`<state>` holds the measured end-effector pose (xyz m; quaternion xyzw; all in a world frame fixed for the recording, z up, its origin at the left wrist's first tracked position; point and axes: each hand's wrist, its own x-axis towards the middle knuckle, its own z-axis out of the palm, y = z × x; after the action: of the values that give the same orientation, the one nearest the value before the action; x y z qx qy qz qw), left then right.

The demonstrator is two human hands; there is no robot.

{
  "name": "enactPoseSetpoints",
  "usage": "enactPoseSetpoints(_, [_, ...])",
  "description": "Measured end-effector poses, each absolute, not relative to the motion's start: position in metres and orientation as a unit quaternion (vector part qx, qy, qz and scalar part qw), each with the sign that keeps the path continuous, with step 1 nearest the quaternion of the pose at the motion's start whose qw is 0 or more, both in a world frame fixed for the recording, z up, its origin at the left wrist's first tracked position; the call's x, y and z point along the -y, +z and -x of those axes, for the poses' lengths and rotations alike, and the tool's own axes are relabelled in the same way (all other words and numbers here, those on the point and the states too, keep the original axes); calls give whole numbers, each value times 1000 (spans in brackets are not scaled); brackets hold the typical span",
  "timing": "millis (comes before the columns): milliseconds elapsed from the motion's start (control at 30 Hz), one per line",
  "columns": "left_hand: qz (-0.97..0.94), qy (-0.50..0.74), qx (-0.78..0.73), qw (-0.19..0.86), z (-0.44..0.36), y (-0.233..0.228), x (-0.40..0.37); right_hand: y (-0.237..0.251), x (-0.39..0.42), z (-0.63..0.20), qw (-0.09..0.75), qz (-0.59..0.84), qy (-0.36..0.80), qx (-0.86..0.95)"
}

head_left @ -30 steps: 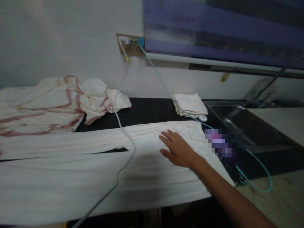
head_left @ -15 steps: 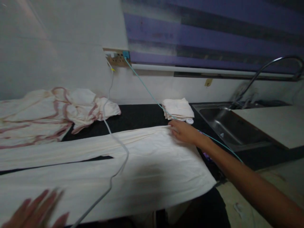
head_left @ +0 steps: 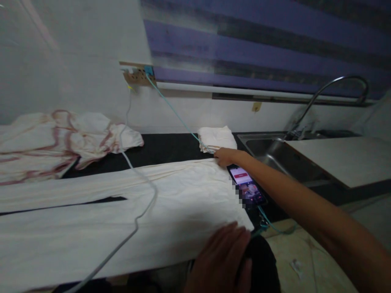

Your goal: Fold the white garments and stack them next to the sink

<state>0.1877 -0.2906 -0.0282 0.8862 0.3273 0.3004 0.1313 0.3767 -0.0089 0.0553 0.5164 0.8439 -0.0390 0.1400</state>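
Mostly flat, creased white trousers [head_left: 183,195]

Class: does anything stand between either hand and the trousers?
Nothing visible does: the right hand is at the far corner of the trousers, the left hand by their near edge. A grey cable crosses in front, away from both hands.

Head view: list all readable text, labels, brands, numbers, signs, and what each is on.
No text is legible.
Smartphone screen: lit, any lettering too small and blurred; part of its left edge pixelated.
Yellow wall plate: no readable marking.
Yellow cable tag: too small.
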Motion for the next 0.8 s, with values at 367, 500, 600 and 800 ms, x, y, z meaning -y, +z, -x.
enactPoseSetpoints(367, [-922, 172, -325, 125, -206, -34, 216, 59, 12, -378, 147, -513, -22, -846])
enactPoseSetpoints(500, [-924, 160, -322, 129, -204, -35, 216, 72, 30, -379, 110, -512, -10, -852])
enactPoseSetpoints(600, [-926, 158, -325, 108, -205, -36, 214, 82, 65, -382, 63, -512, 11, -857])
enactPoseSetpoints(800, [-926, 183, -315, 95, -208, -38, 215, 66, 185, -389, -79, -501, 100, -856])
